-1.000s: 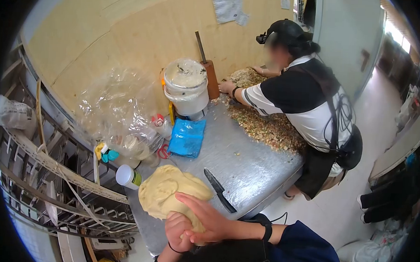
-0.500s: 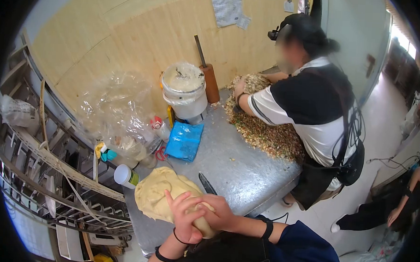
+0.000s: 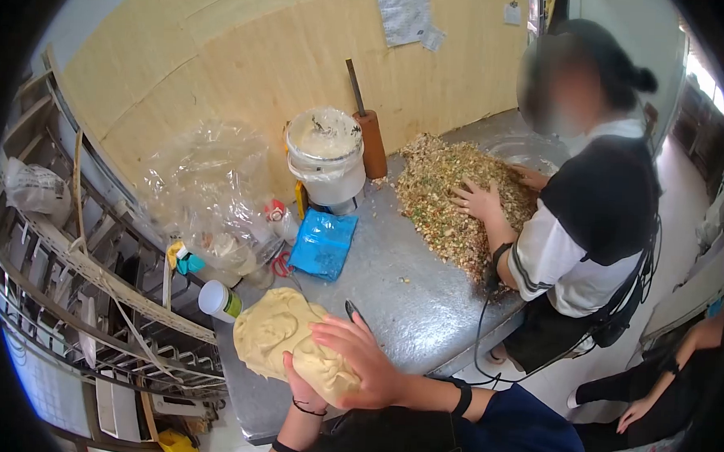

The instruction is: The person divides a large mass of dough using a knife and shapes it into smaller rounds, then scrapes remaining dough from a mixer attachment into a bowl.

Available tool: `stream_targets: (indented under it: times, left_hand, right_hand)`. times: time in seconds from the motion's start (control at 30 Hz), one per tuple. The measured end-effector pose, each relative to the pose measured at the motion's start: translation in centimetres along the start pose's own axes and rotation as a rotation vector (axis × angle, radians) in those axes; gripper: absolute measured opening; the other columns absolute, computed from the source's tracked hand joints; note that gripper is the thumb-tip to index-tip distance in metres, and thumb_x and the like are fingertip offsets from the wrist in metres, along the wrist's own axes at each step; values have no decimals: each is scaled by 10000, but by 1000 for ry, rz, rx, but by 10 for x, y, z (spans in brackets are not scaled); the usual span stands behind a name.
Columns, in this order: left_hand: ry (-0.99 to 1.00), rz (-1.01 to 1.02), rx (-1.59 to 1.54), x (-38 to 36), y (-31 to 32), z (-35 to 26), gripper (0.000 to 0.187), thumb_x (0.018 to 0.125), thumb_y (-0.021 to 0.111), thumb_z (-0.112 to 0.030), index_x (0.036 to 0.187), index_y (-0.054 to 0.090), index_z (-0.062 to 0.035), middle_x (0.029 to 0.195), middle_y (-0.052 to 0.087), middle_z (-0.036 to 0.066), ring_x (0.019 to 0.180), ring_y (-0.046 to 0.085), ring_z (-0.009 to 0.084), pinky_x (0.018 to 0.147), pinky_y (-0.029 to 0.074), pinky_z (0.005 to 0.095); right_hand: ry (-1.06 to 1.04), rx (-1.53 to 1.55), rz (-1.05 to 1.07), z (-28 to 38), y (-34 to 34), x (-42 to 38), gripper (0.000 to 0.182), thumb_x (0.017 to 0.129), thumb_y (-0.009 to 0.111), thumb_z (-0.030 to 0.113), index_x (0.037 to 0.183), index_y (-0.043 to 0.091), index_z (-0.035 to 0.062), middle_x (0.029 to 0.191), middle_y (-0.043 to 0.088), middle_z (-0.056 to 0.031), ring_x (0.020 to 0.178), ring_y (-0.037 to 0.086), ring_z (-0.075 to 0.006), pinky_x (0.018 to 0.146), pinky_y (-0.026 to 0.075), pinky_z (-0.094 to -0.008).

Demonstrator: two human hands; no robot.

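Observation:
A large lump of pale yellow dough (image 3: 272, 335) lies on the near left corner of the metal table. My left hand (image 3: 305, 389) presses against its near side, thumb up and the other fingers partly hidden. Over the dough's right end curves my right hand (image 3: 360, 359), its fingers reaching across the top and the palm against the side. The dough's near end is held between both hands. Just beyond my right hand, the dark tip of a knife-like tool (image 3: 353, 310) shows; the rest is covered.
A white tub (image 3: 212, 299), red-handled scissors (image 3: 281, 264), blue packet (image 3: 324, 244), lidded bucket (image 3: 326, 164) and clear plastic bags (image 3: 206, 187) stand beyond the dough. At the right, a co-worker (image 3: 597, 196) has both hands on a nut-like heap (image 3: 452, 198). Metal racks (image 3: 108, 312) line the left.
My hands have parted from a clasp around a piece of dough and now lie on the dough's near end. The co-worker has straightened and shifted right, hands now spread on the heap.

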State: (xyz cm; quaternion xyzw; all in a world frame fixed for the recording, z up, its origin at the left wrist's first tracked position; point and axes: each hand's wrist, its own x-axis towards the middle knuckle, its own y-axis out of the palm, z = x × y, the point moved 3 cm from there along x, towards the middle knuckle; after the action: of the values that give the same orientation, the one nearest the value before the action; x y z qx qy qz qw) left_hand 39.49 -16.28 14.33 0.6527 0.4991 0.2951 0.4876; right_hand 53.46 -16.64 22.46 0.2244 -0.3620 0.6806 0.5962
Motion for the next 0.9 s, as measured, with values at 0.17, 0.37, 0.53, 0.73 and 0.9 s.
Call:
stream_targets:
  times: [0.17,0.37,0.53,0.73,0.9]
  left_hand:
    - [44,73,555,-3,19,-15,931,692,547,-625,1358,214,-67,1373,268,216,1238,333,342,1022,300,436]
    - [68,198,666,-12,46,-10,1008,628,645,-583,1363,194,-64,1400,213,217,1260,296,356,1036,270,446]
    - [116,275,765,-12,50,-11,982,626,664,-556,1352,224,-61,1411,194,211,1265,287,358,1035,264,450]
    - [158,32,478,-12,30,-4,908,628,674,-540,1301,294,-63,1391,235,199,1216,357,333,1002,314,438]
    - [161,-11,555,-20,20,-8,940,621,690,-545,1308,265,-65,1374,256,187,1204,380,314,981,341,424]
  right_hand:
    - [-41,-90,126,-5,14,-8,288,787,570,292,993,564,92,1018,531,-86,1007,477,-280,931,322,-428]
    - [-58,-179,156,9,14,-4,115,760,585,188,767,529,88,756,507,-43,712,495,-225,699,371,-358]
    - [-19,-98,124,-4,13,-13,151,771,580,213,728,501,92,723,491,-48,676,488,-225,652,349,-348]
    - [81,-171,223,-4,13,-4,322,846,427,372,980,544,104,1034,484,-123,1023,437,-308,890,260,-472]
    - [170,-266,280,-14,17,-7,471,886,294,351,1310,401,177,1389,270,-156,1297,194,-365,1003,87,-577]
